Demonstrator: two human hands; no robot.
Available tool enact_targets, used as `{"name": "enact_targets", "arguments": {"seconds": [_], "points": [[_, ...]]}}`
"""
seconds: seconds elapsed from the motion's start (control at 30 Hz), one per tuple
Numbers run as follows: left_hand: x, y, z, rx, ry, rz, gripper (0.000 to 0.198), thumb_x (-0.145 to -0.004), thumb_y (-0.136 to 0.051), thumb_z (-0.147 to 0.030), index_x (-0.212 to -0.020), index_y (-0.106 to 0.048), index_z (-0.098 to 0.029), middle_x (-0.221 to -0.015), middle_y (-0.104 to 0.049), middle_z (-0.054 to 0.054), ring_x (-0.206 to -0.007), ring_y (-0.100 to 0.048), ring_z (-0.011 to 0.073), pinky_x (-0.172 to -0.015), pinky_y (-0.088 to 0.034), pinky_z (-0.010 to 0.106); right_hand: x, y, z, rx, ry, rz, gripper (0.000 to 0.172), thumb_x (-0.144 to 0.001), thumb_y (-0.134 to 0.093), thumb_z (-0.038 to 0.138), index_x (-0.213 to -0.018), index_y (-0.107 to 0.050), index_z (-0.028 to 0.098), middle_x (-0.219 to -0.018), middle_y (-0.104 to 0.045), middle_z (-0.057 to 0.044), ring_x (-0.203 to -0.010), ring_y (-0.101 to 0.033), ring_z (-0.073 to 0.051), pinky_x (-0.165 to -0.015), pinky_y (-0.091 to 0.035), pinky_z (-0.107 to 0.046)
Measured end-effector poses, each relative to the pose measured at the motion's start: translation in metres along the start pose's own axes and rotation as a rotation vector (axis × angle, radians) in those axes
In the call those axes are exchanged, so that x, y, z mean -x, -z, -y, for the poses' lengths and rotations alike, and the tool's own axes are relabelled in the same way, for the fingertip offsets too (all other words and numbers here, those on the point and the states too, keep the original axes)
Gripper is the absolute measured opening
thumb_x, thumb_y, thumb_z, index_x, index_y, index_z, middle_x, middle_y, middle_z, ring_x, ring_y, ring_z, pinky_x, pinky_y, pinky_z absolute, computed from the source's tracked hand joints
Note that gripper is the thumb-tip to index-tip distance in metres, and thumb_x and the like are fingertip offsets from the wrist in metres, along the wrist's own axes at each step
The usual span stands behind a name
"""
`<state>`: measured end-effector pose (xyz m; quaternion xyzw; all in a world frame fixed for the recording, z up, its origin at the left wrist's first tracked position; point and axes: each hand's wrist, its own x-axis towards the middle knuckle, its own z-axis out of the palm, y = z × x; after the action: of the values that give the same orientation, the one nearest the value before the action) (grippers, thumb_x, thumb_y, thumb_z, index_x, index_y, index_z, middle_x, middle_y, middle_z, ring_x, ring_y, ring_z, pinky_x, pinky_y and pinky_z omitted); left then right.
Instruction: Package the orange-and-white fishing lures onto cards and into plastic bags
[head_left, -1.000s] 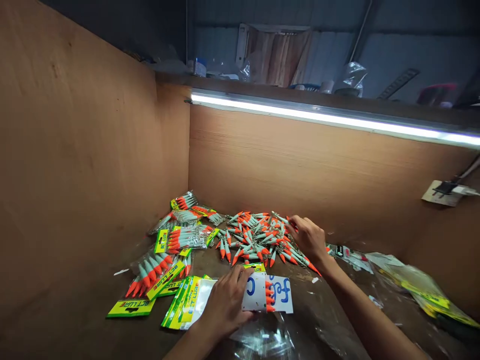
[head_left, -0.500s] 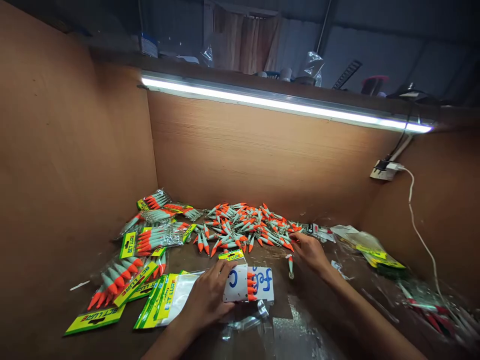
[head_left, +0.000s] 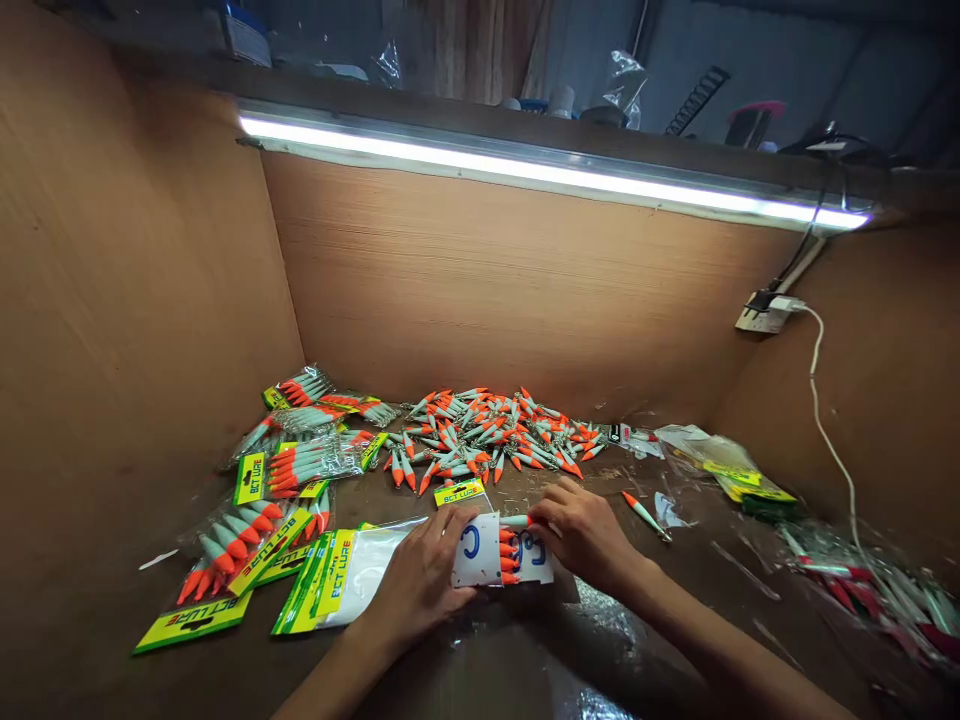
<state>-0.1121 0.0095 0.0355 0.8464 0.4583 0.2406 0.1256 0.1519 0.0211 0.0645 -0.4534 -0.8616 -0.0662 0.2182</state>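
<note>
My left hand (head_left: 427, 565) is closed on the left side of a white card holder (head_left: 477, 556) with blue handwriting. Several orange-tipped fishing lures (head_left: 508, 556) lie side by side in it, their tips sticking out to the right. At the holder's upper edge, my right hand (head_left: 589, 525) pinches a single lure (head_left: 516, 520) by its orange end. The heap of loose pale green and orange lures (head_left: 487, 440) spreads behind both hands. One stray lure (head_left: 646, 516) rests on the table to the right of my right hand.
Packed lures (head_left: 311, 465) in clear bags with yellow labels pile up at the left. Flat bags with yellow headers (head_left: 337, 580) lie beside my left hand. More bags (head_left: 742, 475) and wrapped red-tipped items (head_left: 862, 585) are at the right. A white cable (head_left: 825, 420) hangs down the right wall.
My right hand has come from the edge of the heap to the holder with a lure in its fingers. The stray lure now lies further right, slanted. The camera view has shifted slightly.
</note>
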Motion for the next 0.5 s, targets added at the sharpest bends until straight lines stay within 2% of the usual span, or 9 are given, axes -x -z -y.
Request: {"name": "enact_targets", "arguments": {"seconds": [0.17,0.3,0.5], "points": [[0.003,-0.005,0.004,0.022,-0.042,0.004,0.078,-0.068,-0.075,-0.023,-0.136,-0.038,-0.033,-0.128,-0.053,0.004,-0.113,-0.057,0.0285,-0.092,-0.048,0.036,-0.015,-0.021,0.018,0.05,0.071,0.005,0.018,-0.096,-0.059,0.032,-0.087,-0.073,0.024,-0.083,-0.066,-0.005,-0.084,-0.054,-0.021,-0.069,-0.041,-0.031],[0.003,-0.007,0.005,0.003,-0.034,0.028,0.077,-0.068,-0.077,-0.026,-0.135,-0.041,-0.033,-0.126,-0.053,0.005,-0.113,-0.057,0.0294,-0.092,-0.048,0.038,-0.011,-0.029,0.009,-0.111,0.089,0.04,0.016,-0.095,-0.06,0.023,-0.104,-0.073,0.027,-0.086,-0.067,-0.003,-0.083,-0.055,-0.018,-0.071,-0.043,-0.027],[0.003,-0.009,0.0,0.014,-0.065,0.052,0.08,-0.064,-0.083,-0.028,-0.134,-0.043,-0.032,-0.124,-0.054,0.005,-0.111,-0.057,0.029,-0.093,-0.047,0.038,0.001,-0.036,-0.005,-0.223,0.051,0.002,0.017,-0.097,-0.059,0.027,-0.106,-0.073,0.024,-0.092,-0.068,-0.005,-0.091,-0.056,-0.02,-0.078,-0.046,-0.029]]}}
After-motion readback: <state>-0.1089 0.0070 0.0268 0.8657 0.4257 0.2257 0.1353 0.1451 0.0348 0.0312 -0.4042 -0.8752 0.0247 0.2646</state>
